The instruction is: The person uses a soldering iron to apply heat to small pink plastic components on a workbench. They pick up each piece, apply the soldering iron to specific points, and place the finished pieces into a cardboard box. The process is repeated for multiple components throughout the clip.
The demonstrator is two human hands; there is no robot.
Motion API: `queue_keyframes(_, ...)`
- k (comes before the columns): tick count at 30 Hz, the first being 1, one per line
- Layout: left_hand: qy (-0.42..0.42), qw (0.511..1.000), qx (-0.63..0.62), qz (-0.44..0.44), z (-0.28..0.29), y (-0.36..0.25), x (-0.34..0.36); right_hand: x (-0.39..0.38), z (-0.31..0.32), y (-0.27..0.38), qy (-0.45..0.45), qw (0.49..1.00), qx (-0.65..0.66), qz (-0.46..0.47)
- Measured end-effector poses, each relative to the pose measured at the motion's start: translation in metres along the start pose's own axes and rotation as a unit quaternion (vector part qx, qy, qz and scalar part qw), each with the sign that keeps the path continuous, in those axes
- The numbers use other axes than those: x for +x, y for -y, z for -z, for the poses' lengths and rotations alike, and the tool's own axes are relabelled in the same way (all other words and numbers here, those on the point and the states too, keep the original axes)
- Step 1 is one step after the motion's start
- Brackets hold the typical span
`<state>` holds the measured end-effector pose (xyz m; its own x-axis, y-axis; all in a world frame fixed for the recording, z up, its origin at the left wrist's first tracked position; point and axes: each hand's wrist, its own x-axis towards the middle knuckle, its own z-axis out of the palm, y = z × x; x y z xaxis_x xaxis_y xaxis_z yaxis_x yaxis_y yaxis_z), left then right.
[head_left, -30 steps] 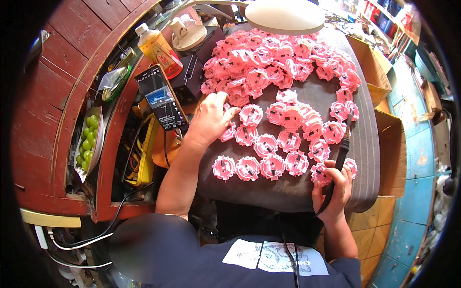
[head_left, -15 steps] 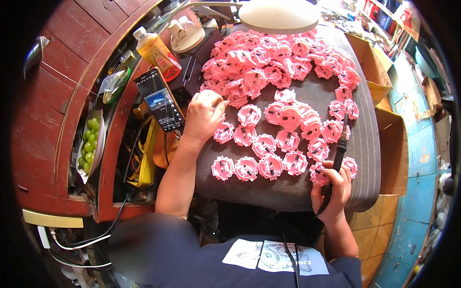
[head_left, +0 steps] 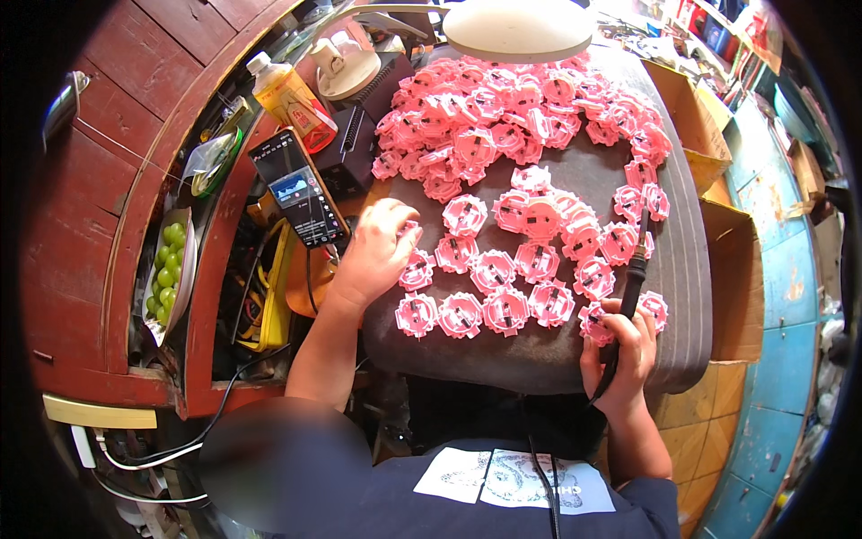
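Observation:
My right hand (head_left: 624, 355) is closed around the black handle of a soldering iron (head_left: 634, 280), held upright with its metal tip pointing away toward pink plastic parts at the right. My left hand (head_left: 382, 251) is curled at the table's left edge, fingertips pinched on a small pink plastic part, mostly hidden by the fingers. Beside that hand lies another pink plastic part (head_left: 416, 269). Loose rows of such parts, each with a small dark piece at its middle, spread between my hands, including a front-row part (head_left: 506, 310). A large heap of them (head_left: 503, 108) covers the far side.
A white lamp head (head_left: 518, 31) hangs over the dark padded table (head_left: 548, 359). At the left are a lit phone (head_left: 301, 189), a drink bottle (head_left: 292, 103), a black box (head_left: 352, 148) and green grapes (head_left: 168, 269) in a tray. Cardboard boxes (head_left: 732, 287) stand to the right.
My left hand has drawn back toward me from the edge of the heap, its fingertips now lower beside the nearer parts. My right hand and the soldering iron have barely moved.

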<state>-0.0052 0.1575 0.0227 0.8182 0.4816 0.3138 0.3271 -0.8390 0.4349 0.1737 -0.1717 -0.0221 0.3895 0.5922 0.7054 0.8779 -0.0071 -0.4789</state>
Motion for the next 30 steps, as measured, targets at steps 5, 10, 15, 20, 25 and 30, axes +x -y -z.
queue_keyframes(5,-0.009,0.999,-0.017,-0.026,-0.006,0.003,0.000,0.001,-0.001,0.000,0.001,1.000,0.006,0.000)
queue_keyframes(10,-0.004,0.992,-0.034,-0.122,-0.013,-0.024,0.014,0.001,-0.001,0.001,0.001,1.000,-0.003,0.004)
queue_keyframes(15,0.050,0.995,-0.008,-0.087,-0.026,-0.025,0.032,0.002,0.000,0.002,-0.002,1.000,0.006,-0.002)
queue_keyframes(20,-0.010,0.992,-0.036,-0.119,-0.021,-0.036,0.036,-0.001,0.002,-0.001,-0.024,1.000,0.017,0.000)
queue_keyframes(25,0.068,0.964,-0.173,-0.188,-0.031,-0.114,0.037,-0.016,0.023,-0.011,-0.089,0.995,0.032,-0.012)
queue_keyframes(30,0.104,0.936,-0.088,-0.324,-0.104,-0.196,0.057,-0.019,0.046,-0.026,-0.121,0.991,-0.017,-0.062)
